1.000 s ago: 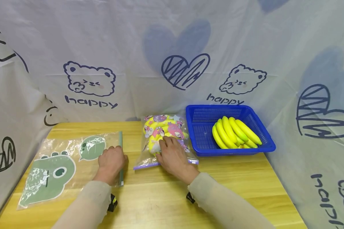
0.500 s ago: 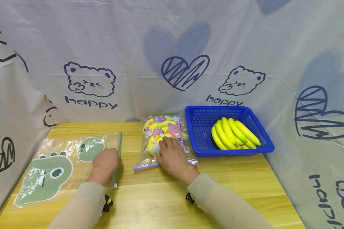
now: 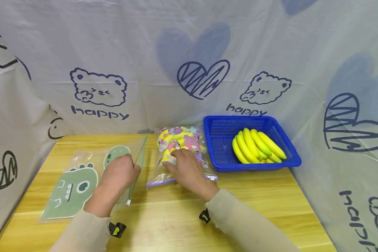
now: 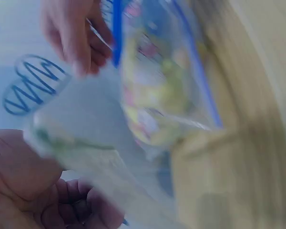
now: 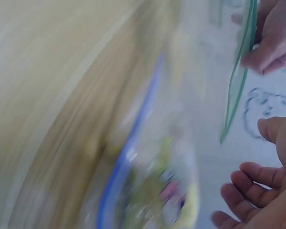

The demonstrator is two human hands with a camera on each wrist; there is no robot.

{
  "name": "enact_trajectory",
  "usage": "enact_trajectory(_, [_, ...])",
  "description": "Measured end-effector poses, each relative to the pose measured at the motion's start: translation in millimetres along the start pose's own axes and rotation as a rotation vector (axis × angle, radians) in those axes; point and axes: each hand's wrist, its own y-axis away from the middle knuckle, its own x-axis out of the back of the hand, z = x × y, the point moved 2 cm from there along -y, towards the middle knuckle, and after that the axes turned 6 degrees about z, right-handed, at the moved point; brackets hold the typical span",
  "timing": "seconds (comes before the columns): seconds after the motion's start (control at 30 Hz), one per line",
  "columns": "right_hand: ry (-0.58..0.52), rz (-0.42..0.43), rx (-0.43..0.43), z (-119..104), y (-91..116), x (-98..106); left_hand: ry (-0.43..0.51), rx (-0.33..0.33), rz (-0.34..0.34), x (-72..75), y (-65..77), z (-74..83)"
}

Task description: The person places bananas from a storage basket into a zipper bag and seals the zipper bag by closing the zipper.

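My left hand (image 3: 119, 176) pinches a clear zip bag (image 3: 78, 185) printed with a green dinosaur, near its green zip edge. That edge is raised off the table, and its mouth shows a narrow gap in the right wrist view. My right hand (image 3: 189, 171), fingers spread and loose, is over a second zip bag (image 3: 159, 178) with a purple zip. Yellow bananas (image 3: 184, 136) fill this bag behind its pink cartoon print. In the right wrist view the fingers (image 5: 248, 195) of my right hand hold nothing.
A blue plastic basket (image 3: 217, 168) stands at the back right, touching or close beside the filled bag. In it lies a bunch of bananas (image 3: 255, 147). The wooden table (image 3: 255, 210) is bounded behind and at the sides by a printed white cloth (image 3: 145, 42).
My left hand slid the dinosaur bag slightly left, then lifted its zip edge and brought it back to the right. My right hand has loosened and spread its fingers over the filled bag.
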Motion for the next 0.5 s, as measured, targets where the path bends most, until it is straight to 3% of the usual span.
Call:
enact_trajectory(0.13, [-0.266,-0.038,-0.13,-19,-1,12,0.05,-0.037,0.051,13.5,11.3,28.3])
enact_trajectory(0.23, [-0.334,-0.057,-0.17,-29,-1,22,0.095,-0.047,0.065,24.7,19.8,48.1])
enact_trajectory(0.37, [-0.33,-0.069,-0.157,-37,-3,40,0.147,-0.079,0.118,43.4,32.0,69.4])
enact_trajectory(0.5, [-0.208,-0.03,-0.104,-38,-10,69,0.148,-0.086,0.143,71.0,47.3,82.2])
